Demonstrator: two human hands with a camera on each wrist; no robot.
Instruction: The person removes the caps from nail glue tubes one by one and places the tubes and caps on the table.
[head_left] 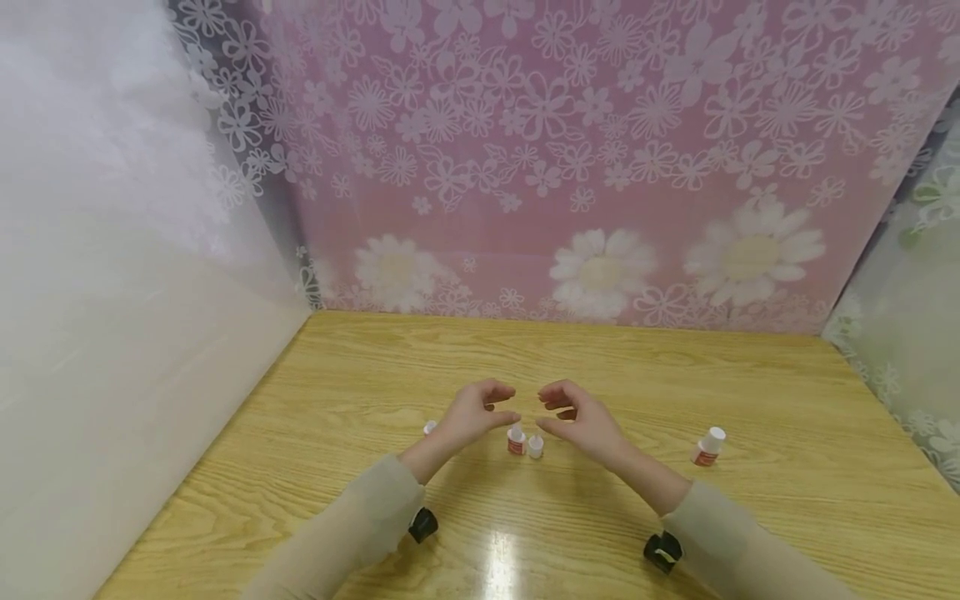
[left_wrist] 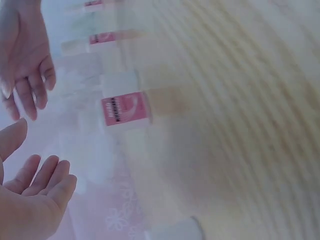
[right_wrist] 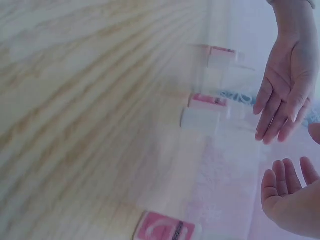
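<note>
My left hand [head_left: 504,405] and right hand [head_left: 553,408] hover over the wooden table [head_left: 675,375], palms facing each other a few centimetres apart. Their fingers are loosely curved and hold nothing. Just below and between them stand a small white bottle with a red label [head_left: 516,441] and a small white cap-like piece [head_left: 536,447]. The left wrist view shows my left hand [left_wrist: 35,190] with the red-labelled bottle [left_wrist: 125,109] beyond it. In the right wrist view, my right hand [right_wrist: 287,197] is empty and the same bottle [right_wrist: 210,101] is blurred.
Another small bottle [head_left: 430,427] peeks out behind my left hand. A capped white bottle with a red label [head_left: 708,447] stands to the right. A pink flowered backdrop [head_left: 600,167] closes the back, and pale curtains close both sides.
</note>
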